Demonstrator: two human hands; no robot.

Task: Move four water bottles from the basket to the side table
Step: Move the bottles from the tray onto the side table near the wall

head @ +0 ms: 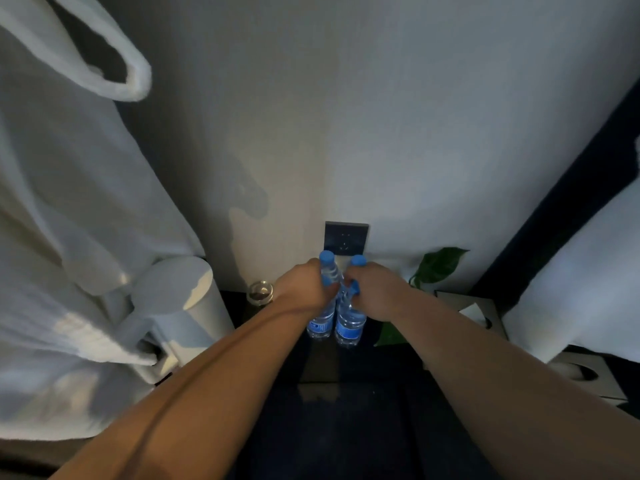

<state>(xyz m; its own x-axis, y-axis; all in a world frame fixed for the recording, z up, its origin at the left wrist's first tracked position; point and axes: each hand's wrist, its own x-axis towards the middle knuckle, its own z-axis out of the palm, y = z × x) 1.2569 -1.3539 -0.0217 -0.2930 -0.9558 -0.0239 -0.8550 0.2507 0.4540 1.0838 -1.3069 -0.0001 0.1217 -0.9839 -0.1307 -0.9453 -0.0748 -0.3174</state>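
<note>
The fingers of my left hand [304, 287] are curled tight round the necks of clear plastic water bottles [320, 323] with blue caps and blue labels. My right hand [377, 294] grips its own bottles the same way just beside it, so the two fists nearly touch. A blue cap stands above each fist and another shows lower down by my knuckles, so I seem to have two bottles in each hand, though my fingers hide part of them. The bottles hang upright, side by side, over the dark glossy side table [322, 367]; whether their bases touch it I cannot tell. Behind them a dark square wall socket [346, 239] sits on the pale wall. To the left stand a small round glass jar [259, 292] and a white cylindrical object [187, 289], with a white towelling robe [52, 202] hanging beyond. To the right are green leaves [438, 266] and a white pillow [588, 271].
</note>
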